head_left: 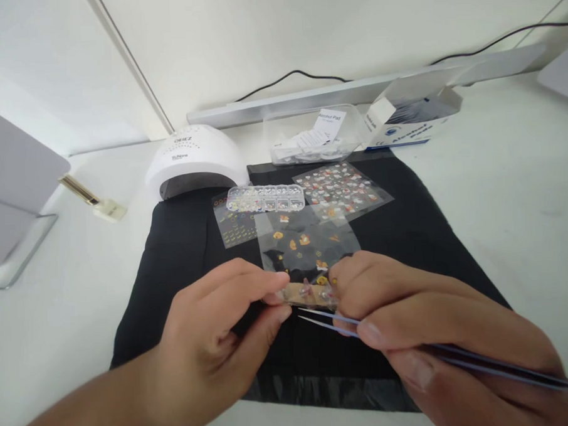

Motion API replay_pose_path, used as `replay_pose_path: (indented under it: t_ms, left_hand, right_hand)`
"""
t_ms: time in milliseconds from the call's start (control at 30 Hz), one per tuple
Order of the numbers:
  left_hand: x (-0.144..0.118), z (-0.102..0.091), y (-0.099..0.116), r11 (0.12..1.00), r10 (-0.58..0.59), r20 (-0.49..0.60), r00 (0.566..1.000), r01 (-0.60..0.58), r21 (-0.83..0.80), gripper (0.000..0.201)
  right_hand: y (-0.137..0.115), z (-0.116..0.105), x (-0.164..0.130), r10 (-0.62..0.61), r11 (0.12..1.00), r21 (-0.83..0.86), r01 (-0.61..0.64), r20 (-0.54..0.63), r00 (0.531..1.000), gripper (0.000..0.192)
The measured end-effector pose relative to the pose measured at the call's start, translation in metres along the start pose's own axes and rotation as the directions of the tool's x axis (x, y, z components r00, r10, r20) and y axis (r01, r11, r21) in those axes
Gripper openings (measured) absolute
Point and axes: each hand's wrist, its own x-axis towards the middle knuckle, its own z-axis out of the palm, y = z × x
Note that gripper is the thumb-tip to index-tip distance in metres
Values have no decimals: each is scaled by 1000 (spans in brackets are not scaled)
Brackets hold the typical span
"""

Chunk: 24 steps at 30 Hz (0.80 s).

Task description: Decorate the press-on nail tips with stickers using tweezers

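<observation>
L hand [218,322] is pinching the near edge of a clear sticker sheet [307,253], which is spanning the gap btwn both hands & a black mat beyond; R hand [411,320] is gripping tweezers [346,320], prongs apart. Poss. risk: sheet could be slipping or creasing if L grip loosens; tips could be pricking L hand, just beside, if R hand drifts. Black mat [173,255] is covering part of a white surface [513,184] w/ lamp [197,160], gem case [264,199], alcohol pad box [414,122]; pale wall [304,30] & cable [297,72] are running behind

White domed lamp [194,159], far left; gold-capped bottle [109,210], left; clear tub [283,128], packets [328,124] inside, far; open alcohol-pads carton [403,132], far right; black cable [296,72], farthest.
</observation>
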Motion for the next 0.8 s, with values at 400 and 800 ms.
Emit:
replay_pose_path:
  t_ms: [400, 800]
  left_hand:
    - [4, -2, 8, 914, -281, 31, 959, 278, -297, 27]
    - [2, -1, 7, 958, -217, 4, 976, 214, -194, 31]
  right_hand:
    - [-4, 7, 5, -41, 998, -55, 39, -38, 998, 19]
    - [-9, 13, 16, -129, 985, -126, 116, -106, 986, 21]
